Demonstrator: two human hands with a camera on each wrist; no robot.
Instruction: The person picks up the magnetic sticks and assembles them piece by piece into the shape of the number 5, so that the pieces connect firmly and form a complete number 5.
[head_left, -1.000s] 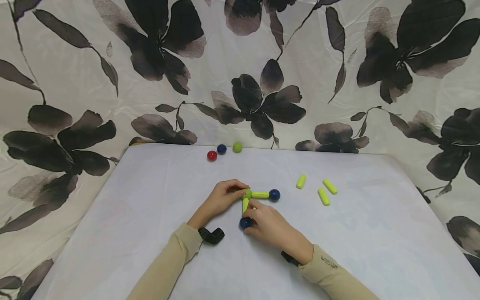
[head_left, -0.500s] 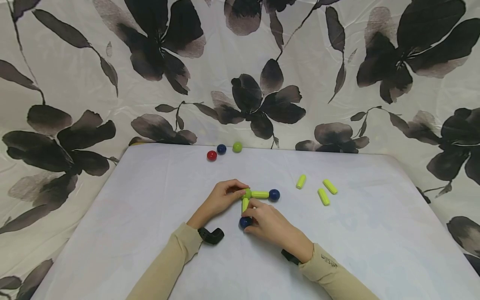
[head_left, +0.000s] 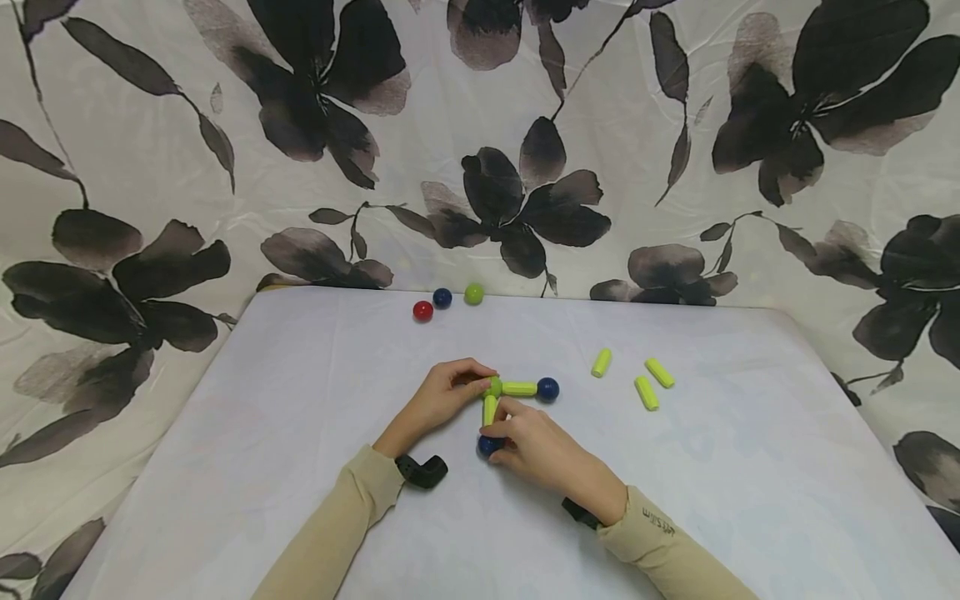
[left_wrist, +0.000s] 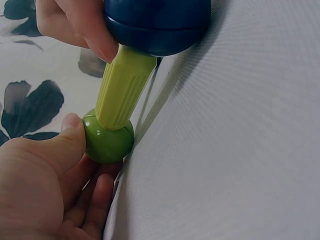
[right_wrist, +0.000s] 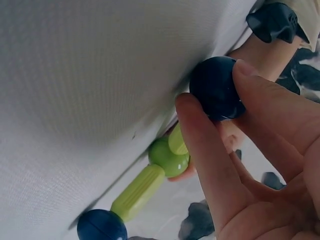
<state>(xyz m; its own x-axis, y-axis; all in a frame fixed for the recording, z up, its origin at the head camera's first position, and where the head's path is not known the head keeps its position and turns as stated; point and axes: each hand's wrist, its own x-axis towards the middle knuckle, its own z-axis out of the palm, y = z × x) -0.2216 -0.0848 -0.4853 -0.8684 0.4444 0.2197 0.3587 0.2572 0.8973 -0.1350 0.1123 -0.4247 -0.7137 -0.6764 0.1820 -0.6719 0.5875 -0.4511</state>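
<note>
A green ball point(left_wrist: 107, 142) forms the corner of an L-shaped piece, with two yellow-green ridged rods joined to it. My left hand point(head_left: 444, 396) pinches this ball between thumb and fingers. One rod point(head_left: 519, 388) runs right to a dark blue ball point(head_left: 548, 389). The other rod point(left_wrist: 125, 90) points toward the person and ends at a second dark blue ball point(right_wrist: 215, 89). My right hand point(head_left: 543, 446) grips that second ball, thumb on one side and fingers on the other. In the head view the right fingers partly cover the near rod and its ball.
Three loose yellow-green rods point(head_left: 647, 393) lie to the right on the white-covered table point(head_left: 720, 467). Near the back edge sit a red ball point(head_left: 423, 311), a blue ball point(head_left: 442, 298) and a green ball point(head_left: 474, 293). A floral cloth point(head_left: 420, 100) hangs behind.
The right hand and the near blue ball have shifted very slightly. Both hands keep their holds, and the loose rods and balls stay where they were.
</note>
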